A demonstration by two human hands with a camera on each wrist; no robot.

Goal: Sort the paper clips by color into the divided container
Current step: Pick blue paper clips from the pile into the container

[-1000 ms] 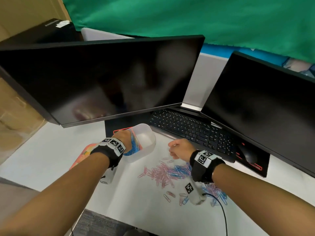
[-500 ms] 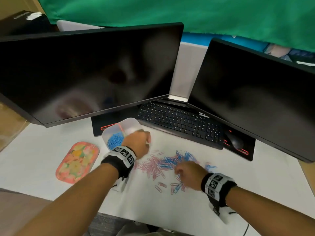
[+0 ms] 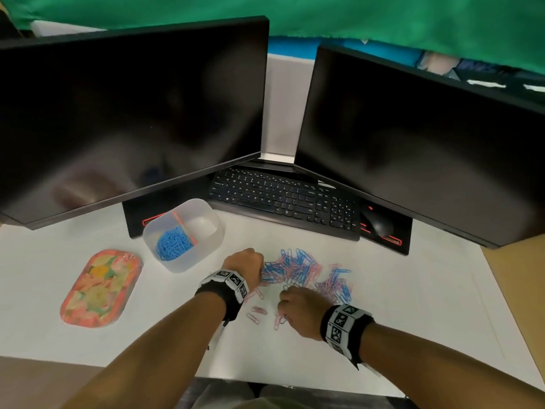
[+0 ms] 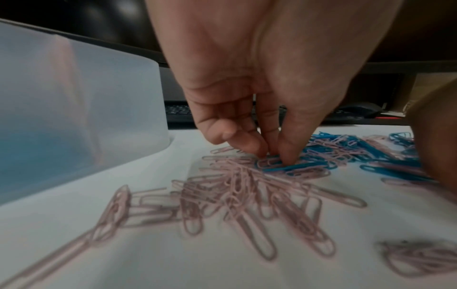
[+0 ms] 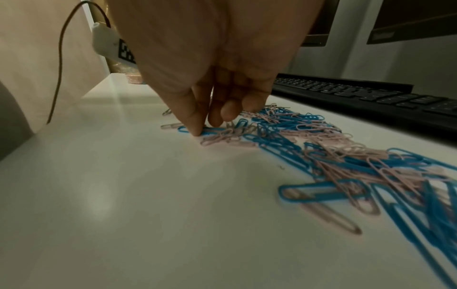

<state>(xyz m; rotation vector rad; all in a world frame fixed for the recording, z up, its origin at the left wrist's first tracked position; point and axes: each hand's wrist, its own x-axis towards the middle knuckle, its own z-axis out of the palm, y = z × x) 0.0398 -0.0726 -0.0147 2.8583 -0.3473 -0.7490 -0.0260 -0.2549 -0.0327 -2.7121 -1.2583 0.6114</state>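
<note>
A pile of blue and pink paper clips lies on the white desk. The translucent divided container stands to its left, with blue clips in its left compartment; the right compartment looks bare. My left hand is at the pile's left edge, its thumb and fingertips pinching a blue clip. My right hand is at the pile's near side, thumb and fingertips closing on a blue clip that lies flat on the desk.
A floral lid lies left of the container. A black keyboard, a mouse and two dark monitors stand behind the clips. Several loose pink clips lie near the desk's front.
My left hand left the container and came down to the pile's left edge. My right hand moved from the pile's far side to its near side.
</note>
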